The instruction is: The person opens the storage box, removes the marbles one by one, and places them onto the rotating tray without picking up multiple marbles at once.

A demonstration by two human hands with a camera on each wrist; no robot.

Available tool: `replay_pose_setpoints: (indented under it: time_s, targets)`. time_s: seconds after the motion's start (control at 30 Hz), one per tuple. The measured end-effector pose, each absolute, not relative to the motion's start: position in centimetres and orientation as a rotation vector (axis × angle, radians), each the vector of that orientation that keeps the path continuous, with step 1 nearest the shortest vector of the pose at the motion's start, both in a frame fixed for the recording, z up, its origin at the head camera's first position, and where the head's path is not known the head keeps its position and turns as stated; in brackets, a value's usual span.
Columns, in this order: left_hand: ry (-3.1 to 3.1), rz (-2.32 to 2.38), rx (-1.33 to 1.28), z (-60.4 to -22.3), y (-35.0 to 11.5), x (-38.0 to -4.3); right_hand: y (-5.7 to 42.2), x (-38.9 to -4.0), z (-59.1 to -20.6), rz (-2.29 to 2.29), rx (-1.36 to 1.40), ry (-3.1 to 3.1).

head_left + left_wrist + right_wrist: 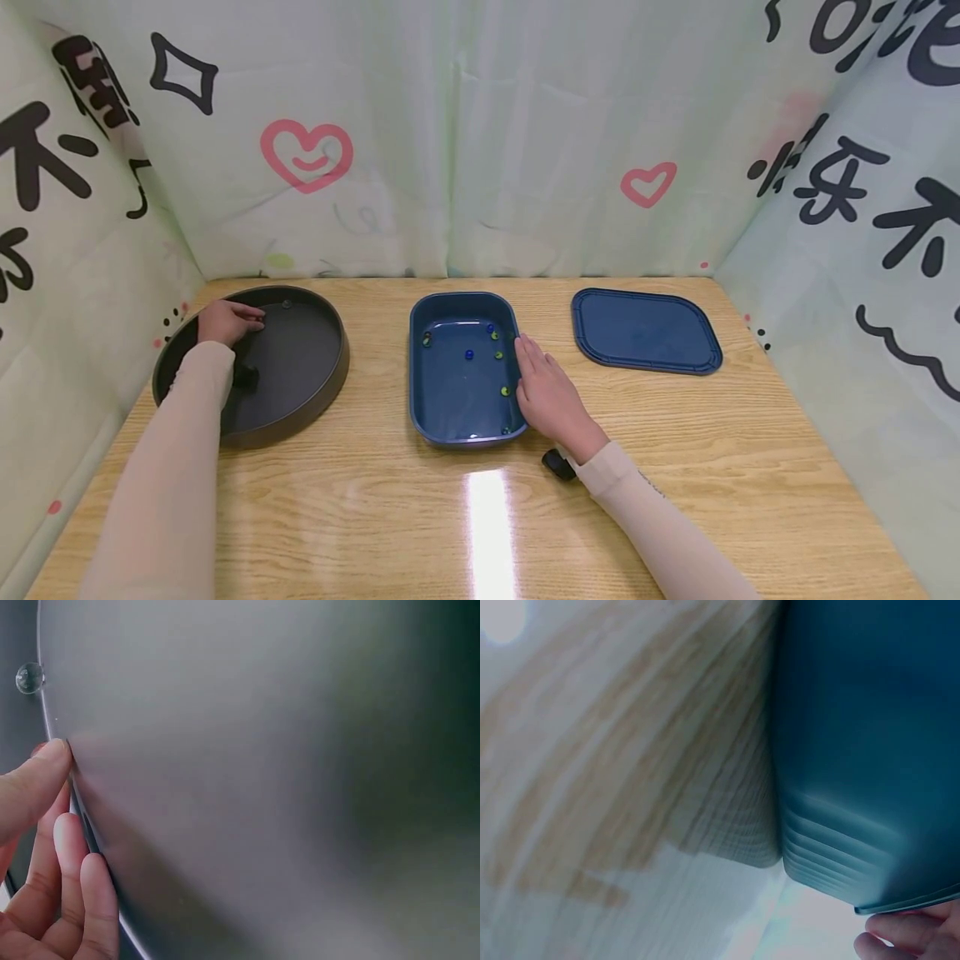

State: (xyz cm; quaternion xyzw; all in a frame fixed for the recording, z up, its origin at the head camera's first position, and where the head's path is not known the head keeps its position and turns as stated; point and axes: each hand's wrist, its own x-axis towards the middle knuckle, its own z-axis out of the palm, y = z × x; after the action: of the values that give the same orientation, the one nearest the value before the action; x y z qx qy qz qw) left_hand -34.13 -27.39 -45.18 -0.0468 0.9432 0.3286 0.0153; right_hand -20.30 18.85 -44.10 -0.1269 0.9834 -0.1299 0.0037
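My left hand [227,322] reaches into a dark round pan [335,375]. In the left wrist view the thumb [45,769] lies over the forefinger's hidden tip, close to where the pan's floor meets its wall; whether something small sits between them I cannot tell. A clear glass marble [30,678] lies just beyond the fingertips, against the wall. My right hand [551,396] rests with straight fingers along the right side of a blue rectangular box [442,417]. Inside that box are several marbles, among them a blue one [469,355] and a yellow-green one [506,391].
A flat blue lid [645,329] lies on the wooden table [390,517] to the right of the box. Printed curtains [450,167] stand along the back and both sides. A small black device [558,464] shows under the right wrist.
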Motion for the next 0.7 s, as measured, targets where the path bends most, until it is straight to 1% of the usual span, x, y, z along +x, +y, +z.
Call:
replay_pose_setpoints:
  time_s: [0.33, 0.7]
  targets:
    - [2.944, 1.011, -0.163, -45.1, -27.9, -34.2, 18.7, -20.2, -43.9, -0.407, -0.4, 3.084]
    - [2.993, 1.096, -0.057, -42.9, -26.7, -33.6, 18.8, -20.2, -44.0, -0.407, -0.401, 3.087]
